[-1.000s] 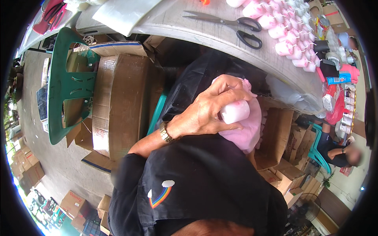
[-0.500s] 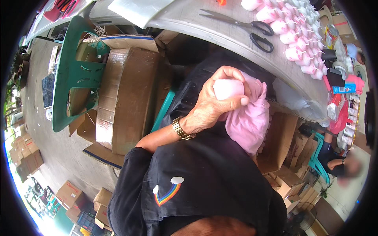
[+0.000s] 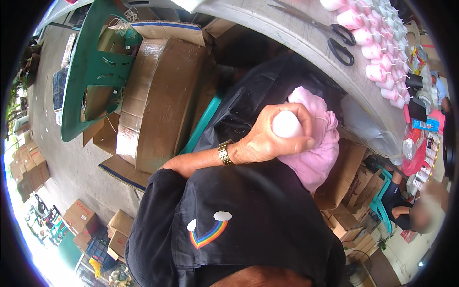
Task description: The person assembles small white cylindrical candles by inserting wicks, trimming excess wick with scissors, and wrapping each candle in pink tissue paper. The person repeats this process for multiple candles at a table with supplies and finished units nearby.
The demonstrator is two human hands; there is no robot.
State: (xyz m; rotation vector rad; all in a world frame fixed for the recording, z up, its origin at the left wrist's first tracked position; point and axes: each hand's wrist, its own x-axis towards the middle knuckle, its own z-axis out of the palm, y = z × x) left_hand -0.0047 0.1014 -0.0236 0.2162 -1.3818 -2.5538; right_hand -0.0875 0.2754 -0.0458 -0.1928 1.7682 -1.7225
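One short, smooth, round white candle [image 3: 287, 124] is held in the left hand [image 3: 272, 136]. It is hugged by bent fingers [image 3: 305, 117], so the grip is snug and filled, and one end of the candle is turned up toward the head. No wick can be made out on that end. A shiny gold metal watch [image 3: 224, 153] is worn on the wrist. Just past the hand, a soft, bunched-up pink cloth [image 3: 318, 165] is seen. The right hand is not shown; it may be hidden by the cloth, and its grip cannot be told.

It seems that the candle is being looked over or wiped clean. For the next move, a light but sure hold is called for, so that the wax is not dented or dropped.

On the grey-white table [image 3: 287, 29], well apart from the held candle, many short pink-and-white candles with white wicks [image 3: 363, 37] are lined up, and metal scissors with black handles [image 3: 330, 27] are laid near them. A big brown cardboard box [image 3: 162, 100] is set beside a green plastic chair [image 3: 79, 86].
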